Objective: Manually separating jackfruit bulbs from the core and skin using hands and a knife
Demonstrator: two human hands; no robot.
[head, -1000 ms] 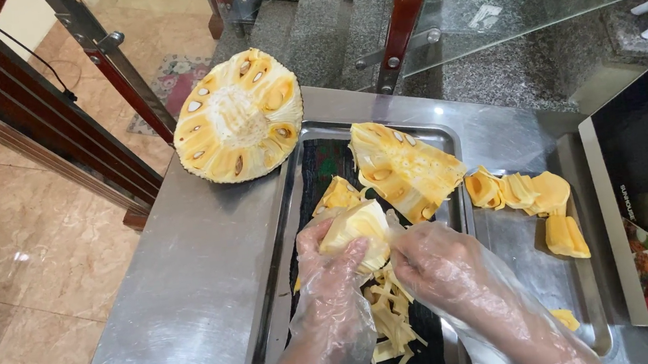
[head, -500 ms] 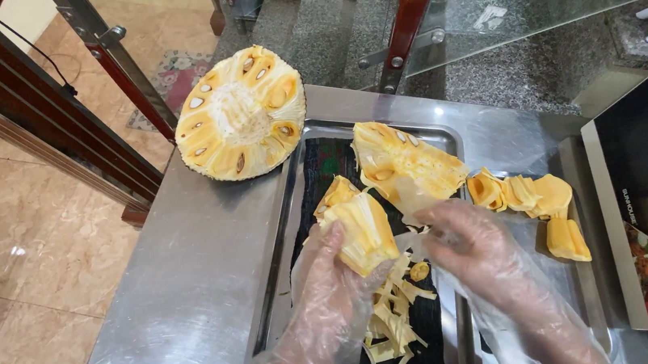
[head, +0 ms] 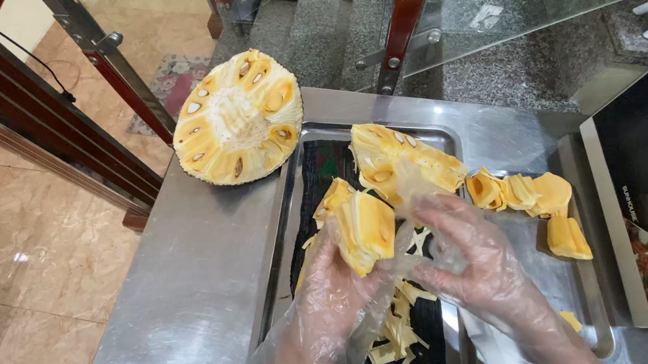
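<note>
home food-prep spot: steel counter (head: 191, 303), tiled floor (head: 16, 266), stairs (head: 297, 14)

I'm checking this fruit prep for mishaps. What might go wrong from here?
The left hand holds a jackfruit piece through a loose plastic glove, so it may slip and drop into the metal tray. The right hand picks at it in an equally baggy glove, which might snag or tear. The half jackfruit overhangs the steel table's far edge and might tip off.
</note>
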